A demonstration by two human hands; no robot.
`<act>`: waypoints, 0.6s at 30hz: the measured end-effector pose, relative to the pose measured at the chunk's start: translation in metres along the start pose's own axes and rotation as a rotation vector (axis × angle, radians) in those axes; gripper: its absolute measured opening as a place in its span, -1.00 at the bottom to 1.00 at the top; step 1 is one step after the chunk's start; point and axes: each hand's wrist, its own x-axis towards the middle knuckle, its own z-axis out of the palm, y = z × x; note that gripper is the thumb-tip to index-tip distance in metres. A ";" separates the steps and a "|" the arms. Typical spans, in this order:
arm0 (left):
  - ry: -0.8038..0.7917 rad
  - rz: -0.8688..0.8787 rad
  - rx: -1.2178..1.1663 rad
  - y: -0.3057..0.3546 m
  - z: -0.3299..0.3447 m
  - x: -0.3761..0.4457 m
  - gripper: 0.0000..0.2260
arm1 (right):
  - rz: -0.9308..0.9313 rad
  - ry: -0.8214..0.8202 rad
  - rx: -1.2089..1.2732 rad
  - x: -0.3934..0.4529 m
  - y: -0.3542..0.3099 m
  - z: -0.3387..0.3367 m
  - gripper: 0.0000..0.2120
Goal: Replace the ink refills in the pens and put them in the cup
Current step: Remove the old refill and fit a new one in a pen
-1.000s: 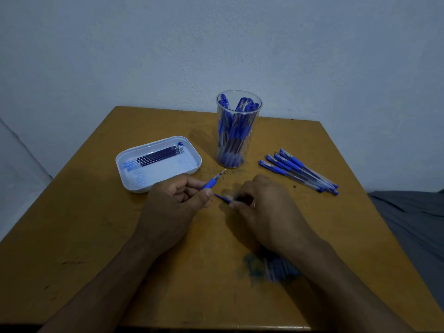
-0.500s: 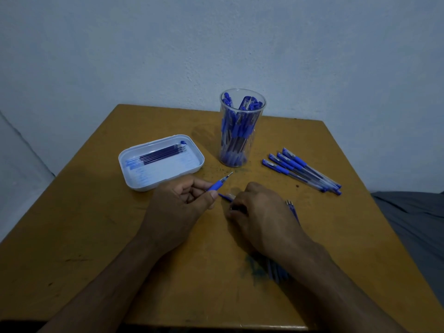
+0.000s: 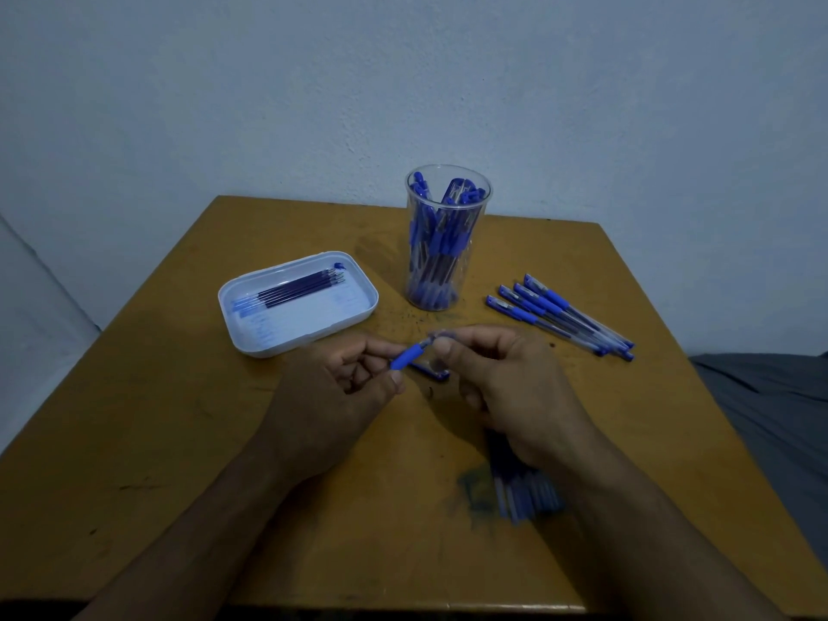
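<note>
bare table (image 3: 148,441) near left, cup (image 3: 448,239) flanked by tray (image 3: 295,342), loose pens (image 3: 560,313)

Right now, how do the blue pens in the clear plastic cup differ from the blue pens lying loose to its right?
The blue pens in the clear plastic cup stand nearly upright, crowded inside its wall; the loose blue pens on the right lie flat on the brown wooden table, side by side in a slanted row. The cup holds many more; only about five lie loose. Both sets share blue grips and clear barrels.

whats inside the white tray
The tray holds a few dark refills lying side by side near its back, and a small blue bit at the far corner. Nothing covers its floor.
</note>
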 end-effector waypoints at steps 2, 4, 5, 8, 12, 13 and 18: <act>-0.028 0.025 0.037 0.001 0.002 -0.002 -0.75 | 0.022 0.008 0.105 -0.002 0.001 0.003 -0.90; -0.028 0.029 0.044 0.001 0.003 -0.001 -0.74 | 0.019 0.036 0.116 -0.002 0.003 0.007 -0.89; -0.020 0.027 0.043 0.001 0.004 -0.001 -0.73 | 0.014 0.060 0.139 -0.002 0.004 0.009 -0.87; -0.002 0.022 0.039 -0.001 0.004 0.000 -0.74 | -0.004 0.121 0.297 0.000 -0.001 0.007 -0.79; 0.002 0.015 0.042 -0.002 0.005 0.000 -0.76 | 0.045 0.064 0.542 0.000 -0.002 0.005 -0.80; 0.003 0.017 0.046 -0.002 0.005 0.000 -0.76 | 0.065 0.043 0.575 0.000 -0.001 0.006 -0.83; 0.001 0.018 0.056 -0.003 0.005 0.000 -0.75 | 0.010 0.136 0.554 0.004 0.004 0.006 -0.85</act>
